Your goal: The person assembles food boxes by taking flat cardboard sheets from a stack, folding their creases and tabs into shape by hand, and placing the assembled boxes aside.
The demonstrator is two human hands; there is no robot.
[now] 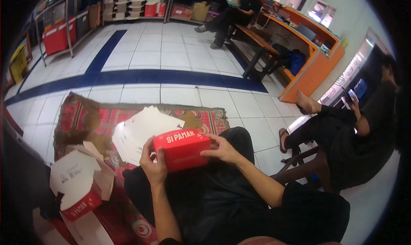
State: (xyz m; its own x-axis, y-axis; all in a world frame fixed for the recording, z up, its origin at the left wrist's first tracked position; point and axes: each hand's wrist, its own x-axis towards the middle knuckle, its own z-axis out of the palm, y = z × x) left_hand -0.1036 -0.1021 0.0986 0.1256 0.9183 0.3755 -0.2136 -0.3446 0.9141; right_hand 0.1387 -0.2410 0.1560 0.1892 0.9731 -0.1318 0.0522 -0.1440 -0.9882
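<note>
A red box (183,153) with "SI PAMAN" in white letters on its top edge is held over my lap, its form closed. My left hand (155,162) grips its left end, thumb on the front face. At the right end, my right hand (221,150) holds the box with the thumb on the front and the fingers partly hidden behind. Just beyond the box, a stack of flat white cardboard sheets (139,131) lies on the patterned mat (195,116). Partly folded red and white boxes (75,180) are piled at the lower left.
A person (359,125) sits at the right with a phone, one bare foot raised. Another person (239,9) sits on a wooden bench (257,39) beside an orange counter (319,71). Shelves with stacked boxes (128,7) and a red container (59,36) stand at the back left.
</note>
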